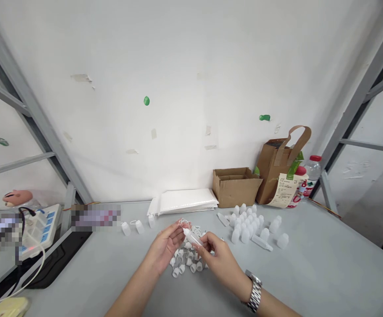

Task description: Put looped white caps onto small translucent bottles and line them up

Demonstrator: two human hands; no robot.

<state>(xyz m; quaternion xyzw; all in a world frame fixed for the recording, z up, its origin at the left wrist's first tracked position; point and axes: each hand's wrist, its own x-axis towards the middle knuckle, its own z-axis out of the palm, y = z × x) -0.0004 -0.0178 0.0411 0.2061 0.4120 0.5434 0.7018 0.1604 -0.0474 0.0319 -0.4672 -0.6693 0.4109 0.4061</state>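
My right hand (220,259), with a metal watch at its wrist, pinches a slim translucent squeeze bottle (194,238) near its lower end. The bottle is tilted, its tip pointing up and left to my left hand (165,247). The left fingers are closed around a small white cap at that tip, and its thin strap loop (185,221) stands out above them. Whether the cap sits on the tip is hidden by the fingers. Below both hands lies a loose pile of white strapped caps (182,268), partly covered by them.
Right of my hands stand several translucent bottles (245,229), with a slim one (262,243) lying down. Three capped bottles (139,226) stand at left. Behind are white envelopes (184,201), a cardboard box (236,193) and a paper bag (270,169). A power strip (42,231) is far left.
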